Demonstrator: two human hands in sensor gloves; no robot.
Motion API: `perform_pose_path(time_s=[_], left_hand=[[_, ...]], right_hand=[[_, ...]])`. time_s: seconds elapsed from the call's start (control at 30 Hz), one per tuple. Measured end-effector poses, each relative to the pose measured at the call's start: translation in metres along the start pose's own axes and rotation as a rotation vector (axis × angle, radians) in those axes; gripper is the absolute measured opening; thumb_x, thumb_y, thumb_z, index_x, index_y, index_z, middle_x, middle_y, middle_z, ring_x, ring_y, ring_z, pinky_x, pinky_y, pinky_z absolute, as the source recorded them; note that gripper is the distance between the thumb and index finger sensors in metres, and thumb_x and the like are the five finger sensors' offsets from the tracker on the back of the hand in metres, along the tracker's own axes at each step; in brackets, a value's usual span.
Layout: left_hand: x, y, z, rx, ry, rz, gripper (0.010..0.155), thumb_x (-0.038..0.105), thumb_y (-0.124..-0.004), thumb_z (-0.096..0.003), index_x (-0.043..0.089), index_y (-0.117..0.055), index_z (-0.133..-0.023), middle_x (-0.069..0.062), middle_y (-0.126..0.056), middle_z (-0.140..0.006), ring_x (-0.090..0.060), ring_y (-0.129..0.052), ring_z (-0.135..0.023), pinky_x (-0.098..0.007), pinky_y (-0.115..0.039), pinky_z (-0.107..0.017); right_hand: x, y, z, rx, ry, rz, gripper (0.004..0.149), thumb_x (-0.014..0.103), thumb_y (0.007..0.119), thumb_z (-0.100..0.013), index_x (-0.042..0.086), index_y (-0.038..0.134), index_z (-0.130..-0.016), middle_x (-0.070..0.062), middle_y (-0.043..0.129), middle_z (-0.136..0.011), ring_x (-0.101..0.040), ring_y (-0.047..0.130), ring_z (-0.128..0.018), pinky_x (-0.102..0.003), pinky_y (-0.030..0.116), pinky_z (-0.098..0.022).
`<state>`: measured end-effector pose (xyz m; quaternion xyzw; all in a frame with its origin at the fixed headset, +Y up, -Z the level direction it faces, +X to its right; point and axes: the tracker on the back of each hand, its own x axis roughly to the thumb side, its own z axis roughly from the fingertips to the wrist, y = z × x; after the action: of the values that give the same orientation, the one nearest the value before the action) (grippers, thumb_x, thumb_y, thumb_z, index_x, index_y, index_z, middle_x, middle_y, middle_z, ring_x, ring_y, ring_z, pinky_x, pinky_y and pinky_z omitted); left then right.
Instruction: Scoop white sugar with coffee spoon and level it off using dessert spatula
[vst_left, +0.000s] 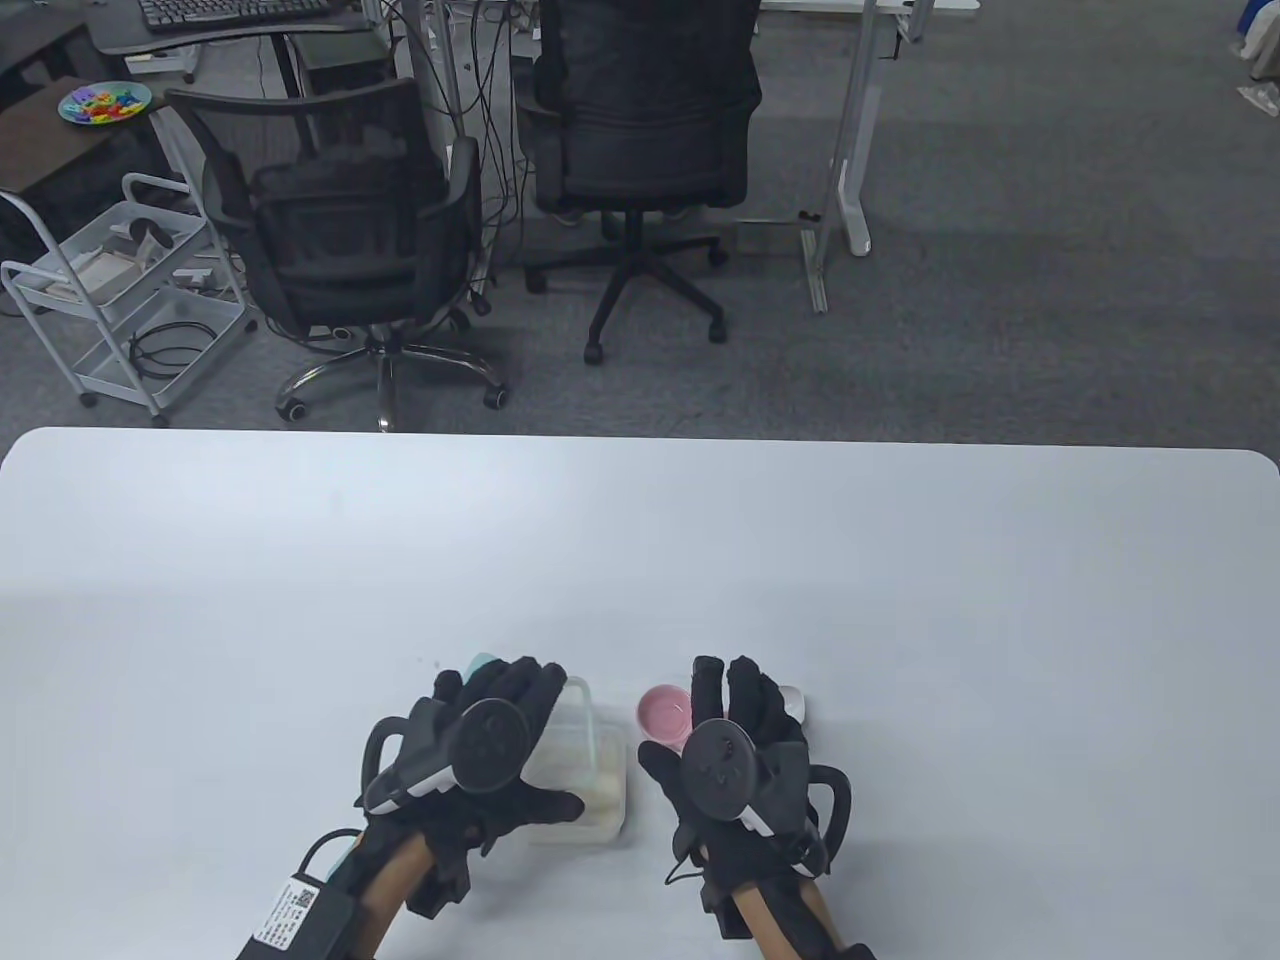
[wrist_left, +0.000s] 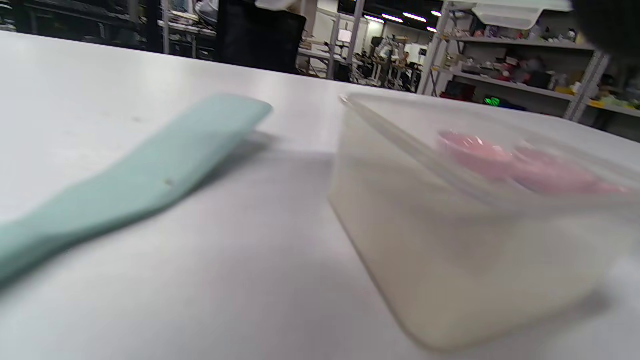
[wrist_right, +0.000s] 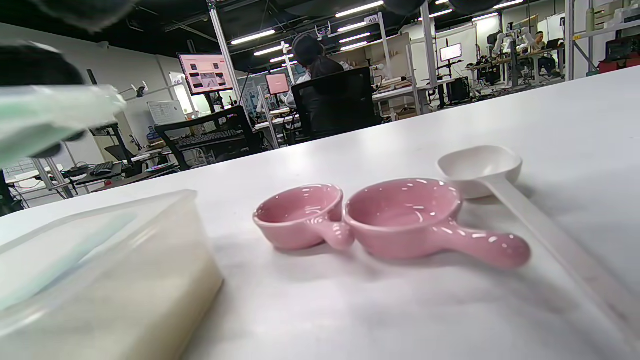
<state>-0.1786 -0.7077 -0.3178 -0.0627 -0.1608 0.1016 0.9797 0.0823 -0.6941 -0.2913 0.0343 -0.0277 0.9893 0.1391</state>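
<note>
A teal dessert spatula (wrist_left: 165, 165) lies on the white table left of a clear container (wrist_left: 450, 225) of white sugar (vst_left: 598, 792). My left hand (vst_left: 500, 705) hovers spread over both, thumb out over the container. Only the spatula's tip (vst_left: 487, 661) shows past the fingers. A white coffee spoon (wrist_right: 482, 167) lies on the table right of two pink handled dishes (wrist_right: 400, 210). My right hand (vst_left: 735, 700) hovers above the dishes and spoon (vst_left: 796, 700) with fingers stretched forward, touching nothing I can see.
The container (vst_left: 590, 760) sits between my hands, and one pink dish (vst_left: 664, 712) shows just left of the right hand's fingers. The white table (vst_left: 900, 600) stretches far and to both sides. Office chairs (vst_left: 360, 250) stand beyond its far edge.
</note>
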Motion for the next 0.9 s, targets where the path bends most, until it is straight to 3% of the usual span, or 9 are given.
perform_pose_path(time_s=[0.2,0.27,0.43,0.73,0.9], left_hand=[[-0.065,0.022,0.010,0.049,0.236,-0.014,0.113,0.081,-0.080,-0.0291,0.038,-0.018,-0.113,-0.003,-0.025,-0.125,-0.041,-0.035,-0.119,-0.072,-0.028,-0.079],[-0.094,0.023,0.016,0.009,0.316,0.009,0.111,0.082,-0.078,-0.0299,0.038,-0.018,-0.113,-0.003,-0.024,-0.125,-0.042,-0.033,-0.119,-0.073,-0.027,-0.078],[-0.134,0.013,0.023,0.007,0.435,0.042,0.112,0.080,-0.080,-0.0310,0.037,-0.019,-0.113,-0.004,-0.024,-0.125,-0.042,-0.032,-0.119,-0.073,-0.027,-0.078],[-0.160,-0.027,0.017,-0.158,0.542,-0.034,0.111,0.080,-0.080,-0.0307,0.037,-0.019,-0.113,-0.003,-0.025,-0.125,-0.042,-0.033,-0.119,-0.073,-0.027,-0.078],[-0.169,-0.031,0.021,-0.203,0.553,-0.003,0.113,0.081,-0.079,-0.0304,0.037,-0.014,-0.113,-0.002,-0.019,-0.125,-0.044,-0.028,-0.119,-0.073,-0.025,-0.077]], right_hand=[[-0.003,0.002,-0.002,0.022,0.020,0.004,0.097,0.063,0.068,-0.046,0.012,0.025,-0.116,-0.029,0.021,-0.121,-0.054,0.035,-0.110,-0.071,0.042,-0.075],[-0.004,0.002,-0.002,0.027,0.022,0.002,0.097,0.063,0.068,-0.046,0.012,0.025,-0.116,-0.029,0.021,-0.121,-0.054,0.035,-0.110,-0.071,0.042,-0.075],[-0.004,0.005,-0.002,0.055,0.024,0.009,0.096,0.063,0.069,-0.046,0.012,0.025,-0.116,-0.029,0.021,-0.121,-0.054,0.035,-0.109,-0.072,0.042,-0.074],[-0.006,0.004,-0.003,0.064,0.030,0.005,0.096,0.062,0.068,-0.047,0.012,0.024,-0.116,-0.030,0.021,-0.121,-0.054,0.036,-0.109,-0.072,0.043,-0.074],[-0.006,0.004,-0.003,0.065,0.029,0.003,0.097,0.062,0.068,-0.047,0.012,0.024,-0.116,-0.030,0.021,-0.121,-0.054,0.036,-0.109,-0.072,0.043,-0.074]])
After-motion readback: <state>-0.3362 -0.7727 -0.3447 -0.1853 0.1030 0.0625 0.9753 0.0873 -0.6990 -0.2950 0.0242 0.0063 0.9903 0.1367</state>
